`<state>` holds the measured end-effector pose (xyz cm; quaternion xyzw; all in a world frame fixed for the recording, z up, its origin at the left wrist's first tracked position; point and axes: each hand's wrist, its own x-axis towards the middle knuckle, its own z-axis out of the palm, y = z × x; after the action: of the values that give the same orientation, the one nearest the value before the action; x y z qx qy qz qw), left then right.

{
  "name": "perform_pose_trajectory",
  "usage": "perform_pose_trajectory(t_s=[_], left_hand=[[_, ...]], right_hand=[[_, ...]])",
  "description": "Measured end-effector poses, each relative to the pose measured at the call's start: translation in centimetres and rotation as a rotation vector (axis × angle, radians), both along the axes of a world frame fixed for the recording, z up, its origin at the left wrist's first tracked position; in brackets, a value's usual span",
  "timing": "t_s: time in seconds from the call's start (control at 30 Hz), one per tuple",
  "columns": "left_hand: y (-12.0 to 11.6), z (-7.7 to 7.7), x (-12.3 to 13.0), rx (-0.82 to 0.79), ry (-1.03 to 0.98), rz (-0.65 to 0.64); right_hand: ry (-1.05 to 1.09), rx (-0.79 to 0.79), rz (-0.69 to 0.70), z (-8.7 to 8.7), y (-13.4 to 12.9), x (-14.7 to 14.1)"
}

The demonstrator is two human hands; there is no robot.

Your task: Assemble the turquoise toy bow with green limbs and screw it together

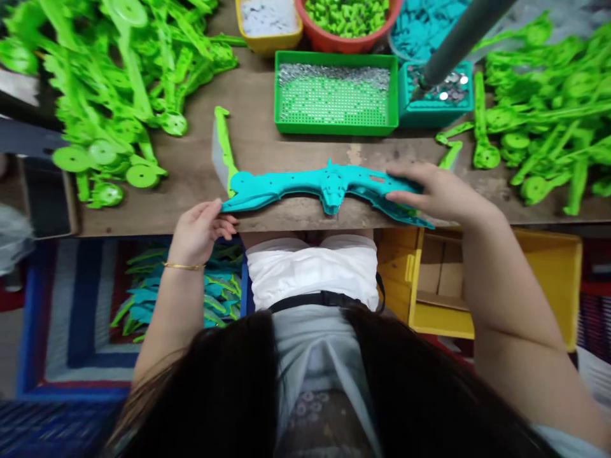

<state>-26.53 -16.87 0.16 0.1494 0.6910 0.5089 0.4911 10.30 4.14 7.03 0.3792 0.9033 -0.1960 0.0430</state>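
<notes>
A turquoise plastic toy bow body [305, 180] lies lengthwise along the table's near edge. My left hand [205, 222] pinches its left tip between thumb and fingers. Over its right arm rests my right hand [424, 187], fingers on the upper face and thumb at the lower side, gripping it. A green and grey limb piece [223, 149] sticks up from the left end. At the right end, another green limb piece [451, 154] shows partly behind my right hand. Whether that one is joined to the body is hidden.
Green plastic parts are heaped at the left [138, 83] and right [563, 108]. A green tray [337, 129] of small metal pieces and a teal box [435, 116] stand behind the bow. Below the table are a blue crate [35, 318] with finished-looking pieces and a yellow bin [548, 273].
</notes>
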Motion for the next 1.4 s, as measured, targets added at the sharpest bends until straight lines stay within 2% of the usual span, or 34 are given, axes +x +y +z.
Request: perform_pose_trajectory(t_s=[0.13,0.23,0.5,0.57,0.6,0.67,0.73,0.77,0.8,0.83,0.87,0.93,1.0,1.1,1.17,1.23,1.33,1.4], left_hand=[[-0.1,0.2,0.1,0.007,-0.003,-0.017],[-0.1,0.0,0.1,0.011,0.008,0.001],[0.0,-0.4,0.5,0.045,0.015,0.012],[-0.3,-0.6,-0.2,0.001,0.075,-0.034],[-0.5,-0.6,-0.8,-0.038,0.181,-0.043],[-0.7,-0.2,-2.1,-0.089,0.562,0.012],[-0.1,1.3,-2.6,-0.039,0.948,0.125],[0.6,2.4,-2.2,0.022,1.068,0.143],[1.7,3.6,-1.2,0.094,1.102,0.104],[3.1,4.8,0.4,0.145,1.116,-0.034],[4.8,5.9,2.5,0.21,1.108,-0.183],[8.9,7.2,8.0,0.342,1.067,-0.571],[13.0,7.2,13.9,0.439,1.12,-0.934],[17.3,5.2,20.6,0.393,1.245,-1.211],[18.4,3.7,22.5,0.337,1.277,-1.338],[18.8,2.8,22.7,0.294,1.287,-1.42],[18.9,3.3,21.7,0.26,1.278,-1.537],[18.8,4.1,21.4,0.267,1.286,-1.62]], right_hand=[[-0.012,-0.032,0.011,0.6,-0.7,-0.1],[0.01,-0.016,-0.001,0.4,-1.2,0.0],[0.063,0.012,-0.042,-2.4,-2.0,0.9],[0.087,0.047,-0.037,-3.2,-2.1,1.0],[0.098,0.062,-0.026,-3.5,-2.1,1.0],[0.117,0.087,-0.007,-3.9,-2.1,1.2],[0.153,0.115,-0.045,-3.8,-2.2,1.6],[0.176,0.137,-0.104,-3.7,-2.4,1.9],[0.196,0.164,-0.186,-3.4,-2.6,2.4],[0.204,0.195,-0.283,-3.2,-2.9,2.9],[0.2,0.23,-0.385,-2.9,-3.4,3.5],[0.154,0.295,-0.567,-2.6,-4.4,4.5],[0.08,0.272,-0.701,-2.8,-5.6,5.2],[0.062,0.041,-0.838,-3.9,-7.2,5.4],[0.241,-0.113,-0.92,-4.9,-8.1,5.0],[0.504,-0.204,-1.002,-5.7,-8.8,4.6],[0.775,-0.358,-1.096,-5.9,-9.3,4.9],[0.828,-0.573,-1.061,-5.5,-9.0,5.7]])
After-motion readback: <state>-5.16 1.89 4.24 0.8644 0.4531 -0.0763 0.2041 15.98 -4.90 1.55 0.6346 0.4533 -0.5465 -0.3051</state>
